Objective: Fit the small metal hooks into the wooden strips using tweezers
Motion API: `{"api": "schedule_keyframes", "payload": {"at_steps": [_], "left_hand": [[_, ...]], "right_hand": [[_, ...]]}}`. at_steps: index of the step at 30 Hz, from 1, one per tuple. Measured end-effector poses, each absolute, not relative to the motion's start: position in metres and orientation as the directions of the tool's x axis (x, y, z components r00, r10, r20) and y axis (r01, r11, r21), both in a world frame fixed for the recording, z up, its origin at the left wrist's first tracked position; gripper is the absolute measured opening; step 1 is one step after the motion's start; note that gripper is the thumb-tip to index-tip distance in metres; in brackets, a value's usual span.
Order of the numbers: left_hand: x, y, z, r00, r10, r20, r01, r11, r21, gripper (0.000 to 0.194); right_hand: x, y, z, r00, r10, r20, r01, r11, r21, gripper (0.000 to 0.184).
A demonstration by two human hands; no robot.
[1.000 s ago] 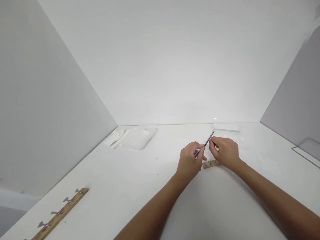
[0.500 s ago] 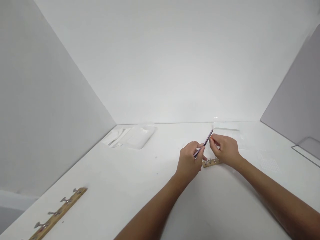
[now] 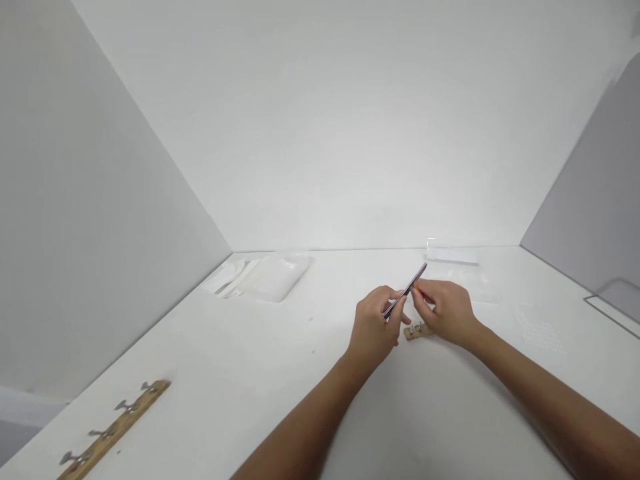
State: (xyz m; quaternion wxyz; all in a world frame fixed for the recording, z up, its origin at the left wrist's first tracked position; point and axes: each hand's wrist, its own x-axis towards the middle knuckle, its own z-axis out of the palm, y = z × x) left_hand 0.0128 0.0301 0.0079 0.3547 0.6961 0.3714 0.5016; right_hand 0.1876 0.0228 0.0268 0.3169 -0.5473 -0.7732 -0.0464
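My left hand is closed around the lower end of a slim, dark purple flat object. It appears edge-on and slants up to the right; its kind is unclear. My right hand pinches a small orange piece against the middle of that object's edge. Most of the orange piece is hidden by the fingertips. Just below both hands lies a short wooden strip with metal hooks, its right part covered by my right hand.
At the lower left lies a longer wooden strip with metal hooks. Clear plastic packaging rests near the back left. A clear sheet or holder is at the back, and a wire frame at the right.
My right hand has moved down and left along the slim object, closer to my left hand, with the orange piece still pinched. More of the short wooden strip is now covered.
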Motion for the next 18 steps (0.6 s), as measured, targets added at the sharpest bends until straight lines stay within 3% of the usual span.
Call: {"api": "schedule_keyframes", "payload": {"at_steps": [2, 6, 9, 13, 18], "left_hand": [[0.0139, 0.0304, 0.0071, 0.225, 0.875, 0.429, 0.143, -0.466, 0.873, 0.022], [0.0154, 0.0296, 0.0065, 0.216, 0.87, 0.444, 0.138, -0.477, 0.868, 0.023], [0.0153, 0.0285, 0.0081, 0.215, 0.871, 0.442, 0.138, -0.475, 0.869, 0.024], [0.0151, 0.0281, 0.0114, 0.205, 0.882, 0.425, 0.127, -0.455, 0.882, 0.024], [0.0149, 0.0275, 0.0125, 0.209, 0.908, 0.363, 0.106, -0.39, 0.915, 0.023]], "right_hand": [[0.1875, 0.0232, 0.0266, -0.227, 0.81, 0.54, 0.87, 0.418, -0.261, 0.036], [0.1889, 0.026, 0.0274, -0.123, 0.802, 0.585, 0.903, 0.335, -0.269, 0.036], [0.189, 0.0257, 0.0286, -0.22, 0.821, 0.527, 0.872, 0.408, -0.271, 0.035], [0.1877, 0.0241, 0.0298, -0.14, 0.809, 0.57, 0.89, 0.355, -0.285, 0.036], [0.1869, 0.0253, 0.03, -0.172, 0.822, 0.544, 0.883, 0.373, -0.285, 0.036]]}}
